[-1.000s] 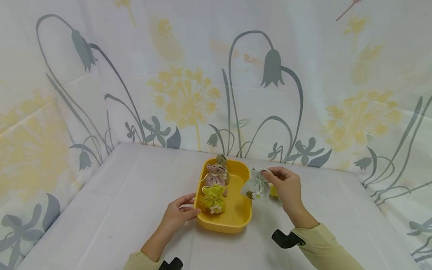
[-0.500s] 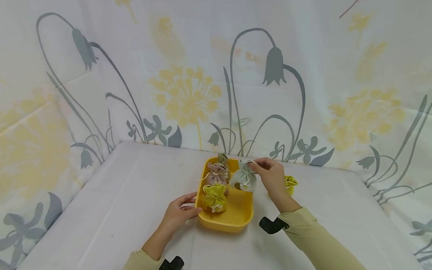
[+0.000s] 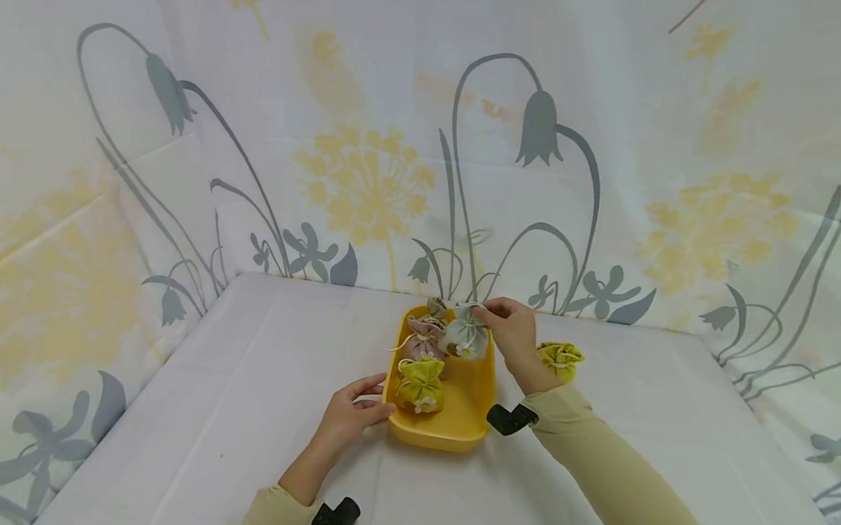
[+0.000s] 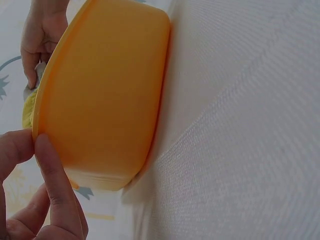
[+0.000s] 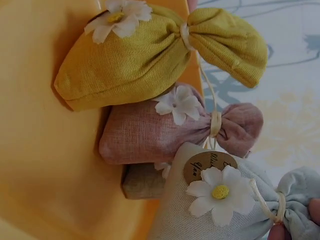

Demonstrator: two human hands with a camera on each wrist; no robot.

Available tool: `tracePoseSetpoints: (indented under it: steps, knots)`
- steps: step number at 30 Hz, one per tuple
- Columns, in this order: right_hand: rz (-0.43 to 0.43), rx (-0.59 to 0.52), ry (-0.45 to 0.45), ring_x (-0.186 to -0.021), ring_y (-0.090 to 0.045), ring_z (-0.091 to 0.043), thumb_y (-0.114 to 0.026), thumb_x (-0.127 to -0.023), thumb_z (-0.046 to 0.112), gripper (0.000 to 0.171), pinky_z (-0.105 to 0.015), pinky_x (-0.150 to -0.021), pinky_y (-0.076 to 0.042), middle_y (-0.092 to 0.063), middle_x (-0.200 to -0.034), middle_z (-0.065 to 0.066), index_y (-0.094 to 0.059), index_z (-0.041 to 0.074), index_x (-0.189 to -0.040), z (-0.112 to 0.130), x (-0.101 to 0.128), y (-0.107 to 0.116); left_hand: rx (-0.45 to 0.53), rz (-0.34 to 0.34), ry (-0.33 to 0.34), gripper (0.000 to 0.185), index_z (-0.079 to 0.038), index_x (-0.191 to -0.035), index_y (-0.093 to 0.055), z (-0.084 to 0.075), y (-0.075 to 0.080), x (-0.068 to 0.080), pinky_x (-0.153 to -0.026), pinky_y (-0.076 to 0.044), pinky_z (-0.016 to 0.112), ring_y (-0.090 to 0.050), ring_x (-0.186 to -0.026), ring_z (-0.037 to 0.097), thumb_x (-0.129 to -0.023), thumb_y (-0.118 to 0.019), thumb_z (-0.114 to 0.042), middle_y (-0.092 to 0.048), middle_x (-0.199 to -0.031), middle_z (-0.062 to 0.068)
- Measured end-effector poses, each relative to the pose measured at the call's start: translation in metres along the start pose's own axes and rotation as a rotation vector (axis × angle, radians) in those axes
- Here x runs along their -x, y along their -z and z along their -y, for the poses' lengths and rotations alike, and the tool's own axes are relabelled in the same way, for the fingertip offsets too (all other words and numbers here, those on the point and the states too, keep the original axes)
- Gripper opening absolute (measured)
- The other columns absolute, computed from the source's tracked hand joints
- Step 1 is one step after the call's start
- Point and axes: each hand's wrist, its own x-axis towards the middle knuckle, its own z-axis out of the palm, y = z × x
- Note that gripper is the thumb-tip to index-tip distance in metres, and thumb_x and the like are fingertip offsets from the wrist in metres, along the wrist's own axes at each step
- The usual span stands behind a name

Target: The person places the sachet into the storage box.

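Note:
A yellow plastic bin [image 3: 453, 437] stands on the white-covered table. My left hand [image 3: 354, 409] pinches its left rim between thumb and fingers, as the left wrist view shows on the bin wall [image 4: 107, 90]. With its fingertips, my right hand [image 3: 516, 331] grips the gathered neck of a pale grey-green drawstring sachet [image 5: 215, 200], which hangs inside the bin's far right part. Along the bin's left side sit a yellow-green sachet [image 5: 125, 70], a pink sachet [image 5: 155, 132] and a brownish sachet [image 5: 145, 181], partly hidden. Each of them bears a white cloth flower.
Another yellow-green sachet [image 3: 561, 358] lies on the table right of the bin, near my right forearm. A white curtain [image 3: 373, 91] with printed flowers rises behind the table [image 3: 237, 428] and along its sides.
My right hand has carried the pale sachet leftward from beyond the bin's right rim to inside it. The yellow-green sachet on the table has come into fuller sight. My left hand stays put.

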Motion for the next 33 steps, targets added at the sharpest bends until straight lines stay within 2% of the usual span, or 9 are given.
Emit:
tracePoseSetpoints:
  steps: [5, 10, 15, 19, 22, 29, 33]
  knots:
    - [-0.009, 0.028, 0.008, -0.08, -0.059, -0.022, -0.069, -0.084, 0.011, 0.02, -0.042, -0.08, -0.052, -0.064, -0.086, -0.011, -0.068, -0.005, -0.096, -0.003, -0.005, 0.0, 0.013, -0.002, -0.01, 0.054, 0.0, -0.133, -0.049, 0.01, 0.0, -0.005, -0.074, -0.055, 0.03, -0.059, -0.085, 0.014, -0.083, -0.069, -0.006, -0.051, -0.113, 0.013]
    - [-0.005, 0.067, 0.016, -0.081, -0.059, -0.025, -0.07, -0.084, 0.012, 0.019, -0.042, -0.078, -0.052, -0.065, -0.085, -0.011, -0.068, -0.003, -0.094, -0.006, -0.006, 0.002, 0.002, -0.013, -0.014, 0.054, 0.0, -0.133, -0.049, 0.011, 0.0, -0.006, -0.074, -0.055, 0.029, -0.059, -0.085, 0.015, -0.083, -0.07, -0.006, -0.05, -0.113, 0.013]
    - [0.058, 0.125, -0.023, -0.081, -0.061, -0.025, -0.07, -0.084, 0.011, 0.017, -0.04, -0.078, -0.052, -0.065, -0.085, -0.009, -0.068, -0.003, -0.093, -0.015, -0.008, 0.002, -0.005, -0.021, -0.01, 0.054, -0.001, -0.132, -0.05, 0.01, -0.001, -0.005, -0.074, -0.054, 0.029, -0.059, -0.085, 0.015, -0.082, -0.07, -0.007, -0.051, -0.113, 0.013]
    - [0.1, 0.164, -0.053, -0.084, -0.061, -0.027, -0.069, -0.084, 0.01, 0.018, -0.044, -0.082, -0.051, -0.065, -0.088, -0.011, -0.067, -0.004, -0.095, -0.022, -0.008, 0.003, 0.009, -0.017, -0.018, 0.055, 0.001, -0.133, -0.049, 0.011, -0.001, -0.005, -0.074, -0.055, 0.03, -0.06, -0.085, 0.014, -0.082, -0.071, -0.005, -0.05, -0.114, 0.014]
    - [0.111, 0.161, -0.068, -0.084, -0.061, -0.028, -0.068, -0.084, 0.009, 0.017, -0.045, -0.083, -0.05, -0.065, -0.09, -0.014, -0.067, -0.005, -0.095, -0.026, -0.008, 0.004, 0.02, -0.014, -0.026, 0.056, 0.002, -0.133, -0.048, 0.011, -0.002, -0.005, -0.074, -0.055, 0.031, -0.06, -0.085, 0.014, -0.082, -0.07, -0.004, -0.05, -0.115, 0.016]
    - [0.151, 0.155, -0.05, -0.077, -0.062, -0.022, -0.071, -0.083, 0.014, 0.016, -0.036, -0.075, -0.054, -0.065, -0.083, -0.011, -0.068, -0.001, -0.087, -0.029, -0.004, 0.007, -0.005, -0.023, -0.023, 0.056, 0.0, -0.133, -0.049, 0.012, -0.002, -0.005, -0.074, -0.055, 0.031, -0.061, -0.087, 0.016, -0.082, -0.071, -0.006, -0.05, -0.115, 0.015]
    - [0.194, 0.173, -0.091, -0.083, -0.062, -0.024, -0.07, -0.084, 0.016, 0.019, -0.038, -0.081, -0.053, -0.065, -0.088, -0.011, -0.068, -0.001, -0.093, -0.032, -0.005, 0.008, -0.005, -0.02, -0.015, 0.055, 0.0, -0.133, -0.049, 0.012, -0.002, -0.005, -0.073, -0.055, 0.03, -0.06, -0.086, 0.015, -0.082, -0.07, -0.005, -0.051, -0.115, 0.016]
